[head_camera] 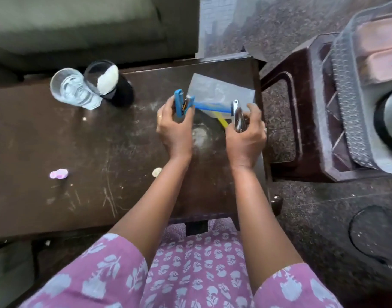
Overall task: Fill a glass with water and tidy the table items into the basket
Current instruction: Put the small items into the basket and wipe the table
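Note:
My left hand (175, 127) grips a small blue stapler (182, 102) above the dark wooden table (79, 147). A silver metal tool (238, 115), perhaps a second stapler, is held in my right hand (246, 134) near the table's right edge. Beneath both hands lies a clear zip pouch (219, 92) with a blue and yellow strip. At the back left a clear glass (70, 88) holding water leans next to a dark tumbler (111, 82) with a white lining. A clear plastic basket (346, 85) rests on a dark stool at the right.
A small pink object (58, 174) and a pale round piece (156, 172) lie on the front of the table. The brown plastic stool (301, 121) stands close to the table's right side. A grey sofa (79, 25) runs behind the table.

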The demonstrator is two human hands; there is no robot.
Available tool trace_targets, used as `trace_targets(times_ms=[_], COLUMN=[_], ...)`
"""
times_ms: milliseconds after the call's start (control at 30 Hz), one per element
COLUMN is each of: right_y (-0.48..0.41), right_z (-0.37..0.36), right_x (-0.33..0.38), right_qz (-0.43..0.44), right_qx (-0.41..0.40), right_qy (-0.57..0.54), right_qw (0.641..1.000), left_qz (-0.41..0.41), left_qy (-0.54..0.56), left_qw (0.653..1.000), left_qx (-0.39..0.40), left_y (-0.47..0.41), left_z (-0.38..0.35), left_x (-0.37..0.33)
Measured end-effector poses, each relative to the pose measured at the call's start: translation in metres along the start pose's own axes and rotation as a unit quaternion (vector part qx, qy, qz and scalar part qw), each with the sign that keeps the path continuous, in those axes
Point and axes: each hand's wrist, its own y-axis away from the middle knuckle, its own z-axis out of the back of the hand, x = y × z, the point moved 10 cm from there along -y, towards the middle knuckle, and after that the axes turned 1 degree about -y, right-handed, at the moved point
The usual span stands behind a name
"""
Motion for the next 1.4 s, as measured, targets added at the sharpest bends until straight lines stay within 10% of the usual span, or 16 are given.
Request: trace_targets(times_ms=[267, 533, 900, 1400], right_y=[-0.074, -0.113, -0.129, -0.143], right_z=[0.098, 0.186, 0.180, 0.165], right_x=[-0.046, -0.096, -0.187, -0.218], right_qz=[-0.021, -0.032, -0.213, -0.243], right_qx=[-0.128, -0.218, 0.034, 0.103], right_qy=[0.014, 0.053, 0.171, 0.204], right_qw=[0.992, 0.974, 0.961, 0.943], left_qz=[-0.211, -0.429, -0.550, -0.445], left_qy=[0.021, -0.087, -0.371, -0.435], left_qw=[0.955, 0.810, 0.598, 0.656], left_qx=[0.206, 0.390, 0.450, 0.427], left_y=[0.051, 0.135, 0.218, 0.223], left_z=[-0.137, -0.261, -0.363, -0.371], left_x=[-0.127, -0.224, -0.224, -0.204])
